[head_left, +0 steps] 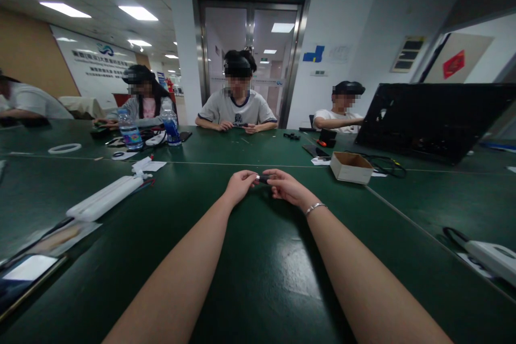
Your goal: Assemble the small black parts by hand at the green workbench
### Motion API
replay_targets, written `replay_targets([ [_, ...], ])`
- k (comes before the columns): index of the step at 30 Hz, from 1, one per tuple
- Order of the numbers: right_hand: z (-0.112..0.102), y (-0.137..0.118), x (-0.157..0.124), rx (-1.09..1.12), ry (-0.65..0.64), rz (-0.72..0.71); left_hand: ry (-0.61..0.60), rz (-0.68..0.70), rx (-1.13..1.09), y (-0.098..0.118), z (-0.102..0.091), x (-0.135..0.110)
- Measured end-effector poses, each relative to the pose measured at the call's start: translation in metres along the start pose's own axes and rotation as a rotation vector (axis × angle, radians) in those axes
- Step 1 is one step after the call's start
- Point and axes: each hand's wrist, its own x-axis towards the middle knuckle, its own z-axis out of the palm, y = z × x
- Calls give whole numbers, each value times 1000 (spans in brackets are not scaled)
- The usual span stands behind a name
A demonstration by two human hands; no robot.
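Observation:
In front of me, over the green table (226, 301), both my hands meet at a small black stick with a shiny silver end (263, 178). My left hand (241, 185) pinches the silver end between thumb and fingers. The black part is gripped by the fingertips of my right hand (288, 188), which has a bracelet (315, 208) at its wrist. Fingers cover much of the stick, and its exact kind is too small to make out.
At left lie a white power strip (105, 197), a phone (30, 285) and a white ring (64, 148); bottles (131, 131) stand beyond. An open cardboard box (351, 169) and a black monitor (435, 121) are at right. Several people sit around the table.

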Motion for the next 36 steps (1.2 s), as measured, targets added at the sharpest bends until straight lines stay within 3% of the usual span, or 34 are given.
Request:
replay_targets([
  [8,1,2,4,-14,32,64,-8,48,7,-7,-2,4],
  [14,1,1,1,11,6,1,-3,52,12,-10,-2,6],
  [36,3,0,4,-37,-3,78,9,52,36,-6,-1,3],
])
